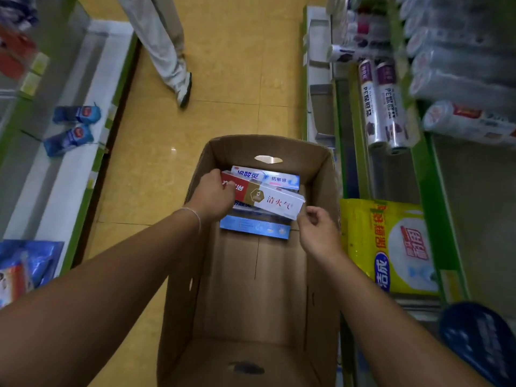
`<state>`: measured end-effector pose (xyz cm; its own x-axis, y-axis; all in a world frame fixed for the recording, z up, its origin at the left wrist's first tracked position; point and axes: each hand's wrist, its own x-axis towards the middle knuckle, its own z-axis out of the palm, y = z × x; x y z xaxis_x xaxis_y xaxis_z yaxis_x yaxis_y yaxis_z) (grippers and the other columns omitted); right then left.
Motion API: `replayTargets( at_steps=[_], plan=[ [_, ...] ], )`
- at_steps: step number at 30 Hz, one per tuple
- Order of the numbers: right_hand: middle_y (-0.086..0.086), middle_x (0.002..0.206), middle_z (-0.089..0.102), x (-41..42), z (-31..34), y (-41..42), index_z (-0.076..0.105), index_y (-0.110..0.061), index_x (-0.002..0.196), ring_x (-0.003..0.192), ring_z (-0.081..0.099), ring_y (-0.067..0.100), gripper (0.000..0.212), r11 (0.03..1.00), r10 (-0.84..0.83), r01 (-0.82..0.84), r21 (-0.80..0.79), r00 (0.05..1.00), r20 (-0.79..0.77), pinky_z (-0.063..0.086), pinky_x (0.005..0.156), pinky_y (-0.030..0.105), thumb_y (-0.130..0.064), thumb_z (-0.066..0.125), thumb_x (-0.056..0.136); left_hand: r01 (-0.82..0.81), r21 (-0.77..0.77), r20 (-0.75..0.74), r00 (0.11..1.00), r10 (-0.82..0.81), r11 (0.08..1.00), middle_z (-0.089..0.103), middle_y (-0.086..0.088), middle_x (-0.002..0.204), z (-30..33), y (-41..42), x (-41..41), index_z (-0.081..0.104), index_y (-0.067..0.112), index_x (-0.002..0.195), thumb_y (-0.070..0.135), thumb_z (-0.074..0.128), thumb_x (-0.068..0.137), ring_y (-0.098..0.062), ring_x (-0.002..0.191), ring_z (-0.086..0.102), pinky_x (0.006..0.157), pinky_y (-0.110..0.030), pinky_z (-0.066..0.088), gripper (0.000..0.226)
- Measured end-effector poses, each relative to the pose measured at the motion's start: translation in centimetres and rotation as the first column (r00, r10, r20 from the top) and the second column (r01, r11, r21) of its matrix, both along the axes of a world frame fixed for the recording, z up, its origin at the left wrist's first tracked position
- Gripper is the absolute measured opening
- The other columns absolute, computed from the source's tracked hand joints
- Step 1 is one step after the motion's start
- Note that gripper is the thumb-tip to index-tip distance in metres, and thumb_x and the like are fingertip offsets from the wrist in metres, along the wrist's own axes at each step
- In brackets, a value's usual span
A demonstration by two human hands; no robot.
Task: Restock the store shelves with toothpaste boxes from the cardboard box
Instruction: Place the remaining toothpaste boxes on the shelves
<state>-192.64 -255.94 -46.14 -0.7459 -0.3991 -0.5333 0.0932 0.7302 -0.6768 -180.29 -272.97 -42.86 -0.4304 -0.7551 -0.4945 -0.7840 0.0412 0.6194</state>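
We are reaching into the carton. Our left hand is gripping a red and white box reading 清火气. Our right hand, fingers loosely curled, is touching its corner. Under our hands, blue boxes are saying 抗敏感.

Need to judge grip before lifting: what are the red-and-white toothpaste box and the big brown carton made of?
Red-and-white toothpaste box: thin printed card, seemingly glossy, with crisp edges and a sheen. Cardboard box: matte brown corrugated board, judging by folded flaps and a punched handle hole.
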Motion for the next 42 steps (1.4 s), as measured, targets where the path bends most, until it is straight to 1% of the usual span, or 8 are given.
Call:
replayTargets(
  at_steps=[3,8,13,19,25,30,35,42],
  plan=[
    [0.006,0.135,0.057,-1.5,-2.4,-1.8,0.043,-0.013,0.141,0.104,0.051,0.013,0.044,1.0,-0.024,0.024,0.019,0.998,0.05,0.038,0.078,0.024,-0.029,0.051,0.101,-0.068,0.061,0.075,0.995,0.063,0.996,0.049,-0.014,0.137,-3.7,-1.6,-1.0,0.041,0.008,0.136,0.031,0.053,0.097,-0.028,0.119,0.055,0.097,-0.041,0.05,0.046],
    [0.007,0.154,0.039,-3.4,-7.0,-3.5,0.024,-0.015,0.155,0.137,0.044,0.024,0.069,0.994,-0.106,0.101,0.037,0.983,0.15,0.036,0.113,0.04,-0.037,0.055,0.097,-0.177,0.106,0.135,0.977,0.162,0.978,0.034,-0.016,0.149,-8.0,-2.9,-2.5,0.021,0.008,0.15,0.032,0.052,0.098,-0.033,0.13,0.046,0.105,-0.048,0.043,0.065],
    [-0.006,0.115,0.063,-3.5,-9.5,-4.4,0.048,-0.023,0.136,0.112,0.062,0.02,0.043,0.985,-0.166,0.174,-0.011,0.957,0.238,0.049,0.101,0.047,-0.039,0.054,0.096,-0.214,0.184,0.031,0.977,0.212,0.959,0.039,-0.011,0.147,-10.5,-4.2,-3.2,0.024,0.016,0.15,0.039,0.052,0.098,-0.03,0.125,0.051,0.1,-0.044,0.048,0.064],
    [-0.001,0.113,0.066,-3.2,-10.1,-4.0,0.053,-0.023,0.12,0.099,0.065,0.013,0.019,0.976,-0.203,0.216,-0.038,0.954,0.22,0.056,0.084,0.034,-0.027,0.051,0.101,-0.332,0.329,-0.022,0.933,0.359,0.884,0.052,-0.008,0.121,-11.3,-4.5,-2.7,0.03,0.016,0.135,0.034,0.05,0.1,-0.014,0.089,0.055,0.064,-0.026,0.047,0.044],
    [0.008,0.126,0.061,-2.3,-9.7,-3.0,0.049,-0.012,0.135,0.112,0.06,0.026,0.044,0.965,-0.255,0.25,0.084,0.965,0.056,0.051,0.096,0.042,-0.031,0.055,0.096,-0.347,0.314,-0.076,0.919,0.387,0.884,0.05,-0.004,0.124,-11.2,-0.9,0.0,0.035,0.023,0.13,0.049,0.058,0.091,-0.017,0.098,0.059,0.083,-0.036,0.054,0.053],
    [0.005,0.113,0.065,-0.9,-10.1,-2.1,0.051,-0.014,0.124,0.098,0.064,0.021,0.033,0.962,-0.239,0.228,0.153,0.969,0.062,0.055,0.074,0.034,-0.032,0.055,0.097,-0.356,0.376,-0.136,0.892,0.432,0.855,0.059,-0.001,0.117,-10.0,1.5,1.9,0.046,0.027,0.123,0.066,0.051,0.084,-0.017,0.1,0.065,0.085,-0.039,0.057,0.056],
    [0.007,0.116,0.065,-0.8,-10.4,-2.7,0.058,-0.014,0.118,0.103,0.064,0.027,0.032,0.958,-0.192,0.179,0.225,0.981,0.038,0.054,0.088,0.042,-0.036,0.051,0.096,-0.372,0.342,-0.168,0.879,0.446,0.863,0.062,0.007,0.094,-9.5,2.0,2.6,0.05,0.03,0.103,0.051,0.044,0.095,-0.009,0.084,0.064,0.065,-0.024,0.05,0.024],
    [0.01,0.128,0.06,-5.7,-10.7,-7.8,0.05,-0.02,0.134,0.113,0.06,0.031,0.048,0.982,0.023,-0.022,0.186,1.0,-0.005,0.05,0.099,0.046,-0.03,0.062,0.089,-0.35,0.37,-0.179,0.882,0.436,0.861,0.064,0.007,0.094,-9.6,2.5,3.5,0.051,0.032,0.094,0.047,0.046,0.094,-0.007,0.083,0.065,0.063,-0.023,0.049,0.015]
  ],
)
